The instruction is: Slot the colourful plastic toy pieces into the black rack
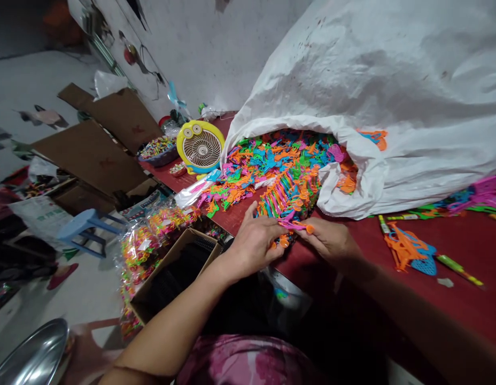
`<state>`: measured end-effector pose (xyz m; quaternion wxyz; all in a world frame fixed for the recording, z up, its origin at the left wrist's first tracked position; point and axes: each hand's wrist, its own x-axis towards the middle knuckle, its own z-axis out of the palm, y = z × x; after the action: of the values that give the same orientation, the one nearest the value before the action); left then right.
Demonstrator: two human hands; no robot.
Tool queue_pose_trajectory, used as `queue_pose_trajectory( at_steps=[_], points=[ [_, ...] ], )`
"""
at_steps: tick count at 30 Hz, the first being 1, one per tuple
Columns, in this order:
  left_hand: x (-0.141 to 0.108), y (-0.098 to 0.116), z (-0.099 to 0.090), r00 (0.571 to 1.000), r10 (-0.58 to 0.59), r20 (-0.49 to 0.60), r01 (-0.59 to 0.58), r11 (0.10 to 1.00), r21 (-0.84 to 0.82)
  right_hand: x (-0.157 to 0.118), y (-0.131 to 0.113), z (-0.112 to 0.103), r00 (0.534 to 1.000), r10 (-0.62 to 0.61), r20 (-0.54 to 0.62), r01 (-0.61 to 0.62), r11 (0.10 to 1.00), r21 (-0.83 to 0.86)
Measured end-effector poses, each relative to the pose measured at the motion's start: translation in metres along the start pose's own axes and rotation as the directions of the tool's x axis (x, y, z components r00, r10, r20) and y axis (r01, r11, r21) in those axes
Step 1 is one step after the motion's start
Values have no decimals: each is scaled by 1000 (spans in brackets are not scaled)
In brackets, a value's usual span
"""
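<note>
Small bright plastic pieces with round, cup-like orange ends lie neatly side by side in a long row (pixel 288 192) at the table's front edge. Against the near end of that row, my left hand (pixel 252 243) is closed on a few pieces, and orange round ends show below its fingers. Between the fingertips of my right hand (pixel 332 240) is a purple plastic piece (pixel 290 220) with an orange round end beside it. Both hands nearly meet over the edge. Behind the row, a loose heap of mixed plastic pieces (pixel 268 160) spills from a big white sack (pixel 376 96).
A yellow owl-faced fan (pixel 202 147) stands left of the sack on the red table (pixel 352 227). Below sit an open carton (pixel 179 267) with dark contents and clear bags of colourful pieces (pixel 141 246). Further left are a blue stool (pixel 87 227) and part of another person (pixel 23 240).
</note>
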<state>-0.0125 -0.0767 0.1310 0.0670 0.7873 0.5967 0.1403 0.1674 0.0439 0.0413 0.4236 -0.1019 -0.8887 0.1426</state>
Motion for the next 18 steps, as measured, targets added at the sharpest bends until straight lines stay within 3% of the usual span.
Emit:
queue_pose_trajectory(
  at_steps=[11,18],
  points=[
    [4,-4,-3,1000,2,22,-1,1000,-15,-10,4,3,999,-32,-1,32,993,-111],
    [2,-9,2,999,-2,-32,-1,997,-83,-15,4,4,998,-55,8,55,987,-149]
  ],
)
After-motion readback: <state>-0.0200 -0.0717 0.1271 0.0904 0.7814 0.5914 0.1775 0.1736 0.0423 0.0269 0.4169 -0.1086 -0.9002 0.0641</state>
